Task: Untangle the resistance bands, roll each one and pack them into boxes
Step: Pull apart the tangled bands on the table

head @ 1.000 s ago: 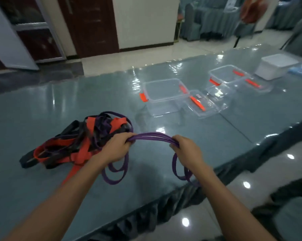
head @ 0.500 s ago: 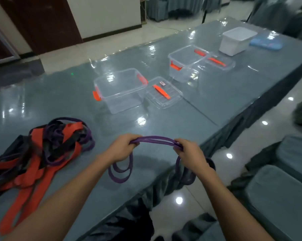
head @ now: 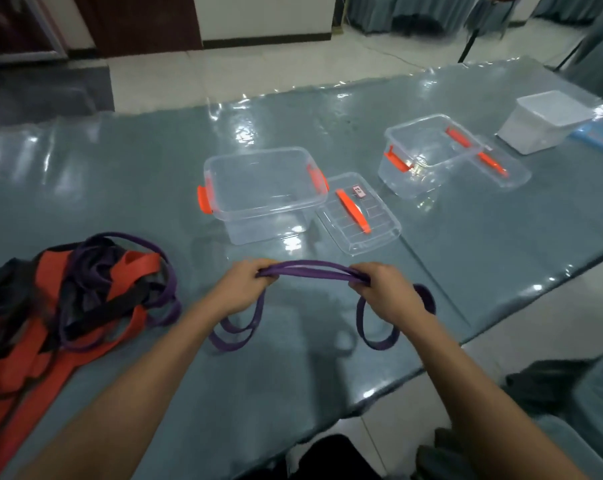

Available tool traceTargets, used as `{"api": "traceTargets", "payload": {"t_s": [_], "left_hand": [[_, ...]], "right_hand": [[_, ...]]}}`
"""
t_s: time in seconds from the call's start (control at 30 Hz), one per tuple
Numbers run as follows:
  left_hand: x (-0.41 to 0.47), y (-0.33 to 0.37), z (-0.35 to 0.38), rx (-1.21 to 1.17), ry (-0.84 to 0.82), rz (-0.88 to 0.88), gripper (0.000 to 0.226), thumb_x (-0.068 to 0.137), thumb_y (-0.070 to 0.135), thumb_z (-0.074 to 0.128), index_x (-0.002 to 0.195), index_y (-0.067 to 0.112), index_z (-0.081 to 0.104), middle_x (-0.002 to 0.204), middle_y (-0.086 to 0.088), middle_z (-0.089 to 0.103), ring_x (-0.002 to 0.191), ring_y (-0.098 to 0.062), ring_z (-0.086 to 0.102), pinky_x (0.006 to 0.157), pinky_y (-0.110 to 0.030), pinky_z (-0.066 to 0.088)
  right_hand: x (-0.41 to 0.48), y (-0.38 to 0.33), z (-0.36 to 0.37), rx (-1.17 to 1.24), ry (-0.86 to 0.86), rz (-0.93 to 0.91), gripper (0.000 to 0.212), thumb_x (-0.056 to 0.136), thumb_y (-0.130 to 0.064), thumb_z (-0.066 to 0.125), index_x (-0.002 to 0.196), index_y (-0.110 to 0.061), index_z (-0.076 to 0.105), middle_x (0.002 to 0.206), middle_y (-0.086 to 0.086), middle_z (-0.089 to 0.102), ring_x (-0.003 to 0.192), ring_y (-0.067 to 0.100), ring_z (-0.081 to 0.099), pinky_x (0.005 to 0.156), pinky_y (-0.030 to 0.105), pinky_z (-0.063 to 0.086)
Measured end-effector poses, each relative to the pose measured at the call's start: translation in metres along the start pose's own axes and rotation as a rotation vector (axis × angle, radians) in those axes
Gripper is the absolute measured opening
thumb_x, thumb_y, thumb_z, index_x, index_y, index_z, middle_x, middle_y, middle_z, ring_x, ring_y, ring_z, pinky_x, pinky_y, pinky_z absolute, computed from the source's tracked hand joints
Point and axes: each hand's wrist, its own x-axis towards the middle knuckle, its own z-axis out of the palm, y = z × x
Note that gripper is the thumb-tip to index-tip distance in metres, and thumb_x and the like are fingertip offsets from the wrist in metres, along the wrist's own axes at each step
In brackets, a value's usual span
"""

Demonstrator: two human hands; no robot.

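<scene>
Folding is looking like the step in hand: one purple band (head: 314, 270), free of the tangled pile (head: 85, 292) at the left, is hanging bunched just above the surface (head: 120, 174). Left grip (head: 239, 289) and right grip (head: 386, 292) are both clenching it, knuckles up, loops dangling below each. Next move is probably calling for rolling it tight, then reaching to the nearest clear box (head: 265, 188)

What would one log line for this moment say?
purple band: gathered, loops hanging | left hand: gripping | right hand: gripping | band pile: tangled | nearest box: open
</scene>
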Motion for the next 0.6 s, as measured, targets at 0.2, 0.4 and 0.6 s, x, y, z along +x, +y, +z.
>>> {"api": "traceTargets", "payload": {"t_s": [0.2,0.4,0.6], "left_hand": [[0.02,-0.022,-0.009,0.015,0.045,-0.141,0.023,0.095,0.012,0.063,0.109,0.027,0.073,0.08,0.007,0.067,0.07,-0.006,0.053,0.074,-0.032,0.045],[0.034,-0.028,0.005,0.069,0.073,-0.34,0.026,0.095,0.012,0.06,0.112,0.027,0.072,0.077,0.013,0.063,0.078,-0.012,0.059,0.065,-0.02,0.04],[0.039,-0.031,0.025,0.468,0.087,-0.428,0.045,0.09,0.033,0.058,0.135,0.034,0.055,0.133,0.004,0.063,0.123,-0.024,0.058,0.101,-0.039,0.046]], "right_hand": [[0.073,-0.011,0.009,-0.079,-0.13,-0.079,0.009,0.095,-0.028,0.061,0.086,-0.027,0.06,0.076,-0.004,0.058,0.071,0.019,0.056,0.063,0.036,0.045],[0.13,-0.001,0.04,-0.112,-0.272,-0.123,0.007,0.093,-0.028,0.062,0.089,-0.024,0.058,0.084,0.001,0.063,0.079,0.026,0.061,0.069,0.037,0.049],[0.155,0.013,0.069,-0.137,-0.379,-0.209,0.032,0.088,-0.028,0.064,0.119,-0.02,0.057,0.115,0.009,0.066,0.104,0.034,0.062,0.085,0.04,0.051]]}}
